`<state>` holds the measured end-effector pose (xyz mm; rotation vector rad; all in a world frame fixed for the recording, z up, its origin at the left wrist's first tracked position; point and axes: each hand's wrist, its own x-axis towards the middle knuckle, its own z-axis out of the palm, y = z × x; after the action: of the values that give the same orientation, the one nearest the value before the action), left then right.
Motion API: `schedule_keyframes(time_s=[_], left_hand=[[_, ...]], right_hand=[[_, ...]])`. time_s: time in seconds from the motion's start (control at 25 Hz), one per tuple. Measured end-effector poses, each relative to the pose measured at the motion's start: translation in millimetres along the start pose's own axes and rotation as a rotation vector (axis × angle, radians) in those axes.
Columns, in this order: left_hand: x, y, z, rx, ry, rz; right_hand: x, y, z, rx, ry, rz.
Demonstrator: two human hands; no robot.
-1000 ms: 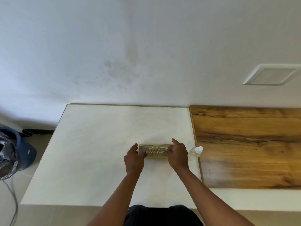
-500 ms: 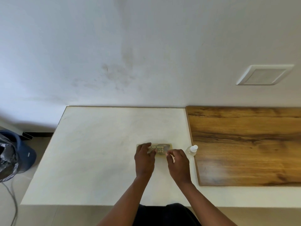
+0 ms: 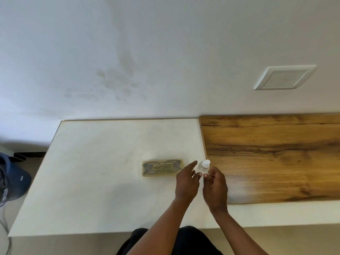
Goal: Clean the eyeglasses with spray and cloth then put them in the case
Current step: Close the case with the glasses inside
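While both hands were close around the small clear spray bottle (image 3: 203, 166), the left hand (image 3: 186, 183) had its fingers stretched loosely toward it and the right hand (image 3: 215, 186) curled beside it; real grip I could not tell. The eyeglasses (image 3: 160, 167) lay inside the translucent yellowish case (image 3: 179, 171) on the white table (image 3: 92, 181), just left of the hands.

A wooden board (image 3: 272, 155) is lying on the right part of the white table (image 3: 95, 177), against the wall (image 3: 147, 52). A white vent plate (image 3: 284, 77) is sitting on the wall above it, and a blue bin (image 3: 17, 179) is standing on the floor at the left.
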<state>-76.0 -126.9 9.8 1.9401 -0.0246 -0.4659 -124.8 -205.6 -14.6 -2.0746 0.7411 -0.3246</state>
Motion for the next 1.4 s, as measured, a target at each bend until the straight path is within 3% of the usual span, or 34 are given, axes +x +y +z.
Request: schedule_keyframes(time_s=[0.24, 0.72, 1.4], left_hand=[[18, 10, 7, 0.077, -0.024, 0.024], [30, 6, -23, 0.111, 0.089, 0.038], [25, -4, -29, 0.088, 0.11, 0.009]], right_hand=[[14, -5, -7, -0.007, -0.047, -0.151], [28, -25, 16, 0.012, -0.178, -0.134], [20, -32, 23, 0.025, -0.196, -0.062]])
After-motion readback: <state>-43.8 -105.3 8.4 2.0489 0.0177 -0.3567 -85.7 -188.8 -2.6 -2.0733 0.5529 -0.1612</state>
